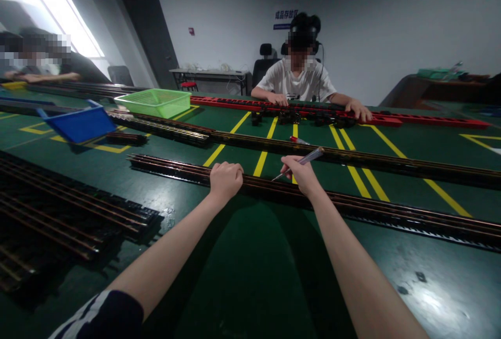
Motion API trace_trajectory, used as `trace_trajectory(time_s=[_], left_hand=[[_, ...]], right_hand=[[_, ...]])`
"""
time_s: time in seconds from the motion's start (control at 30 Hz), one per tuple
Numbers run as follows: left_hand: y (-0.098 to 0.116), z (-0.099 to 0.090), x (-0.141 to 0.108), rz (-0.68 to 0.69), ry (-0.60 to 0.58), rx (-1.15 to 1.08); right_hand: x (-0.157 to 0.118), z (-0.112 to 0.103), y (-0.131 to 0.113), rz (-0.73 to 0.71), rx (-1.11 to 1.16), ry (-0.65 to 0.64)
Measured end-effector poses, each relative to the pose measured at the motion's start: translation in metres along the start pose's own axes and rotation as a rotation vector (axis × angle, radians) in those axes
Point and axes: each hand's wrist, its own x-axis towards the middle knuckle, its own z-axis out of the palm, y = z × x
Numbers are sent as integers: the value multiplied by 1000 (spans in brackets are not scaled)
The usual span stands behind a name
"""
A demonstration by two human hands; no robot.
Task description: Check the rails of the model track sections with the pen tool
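A long black strip with copper-coloured rods [376,208] lies across the table in front of me. My left hand [226,181] is closed over its edge, the fingers curled round the far side and partly hidden. My right hand [299,172] is closed round a slim screwdriver [312,155] with a clear-looking handle. Its thin metal shaft slants down to the left, and the tip is at the strip, a little right of my left hand. Whether the tip touches a part there is too small to tell. A small red-ended tool [299,141] lies beyond my right hand.
Another long black strip [352,160] runs behind. More strips [70,198] are stacked at left. A blue bin [80,122] and a green basket [156,103] stand at back left. Across the table [250,276], a co-worker [295,78] rests both hands by a red rail [430,119].
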Motion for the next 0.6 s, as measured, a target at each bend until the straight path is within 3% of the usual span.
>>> trace_trajectory(time_s=[0.6], left_hand=[[1,1,0,1,-2,42]], right_hand=[[-1,1,0,11,-6,15]])
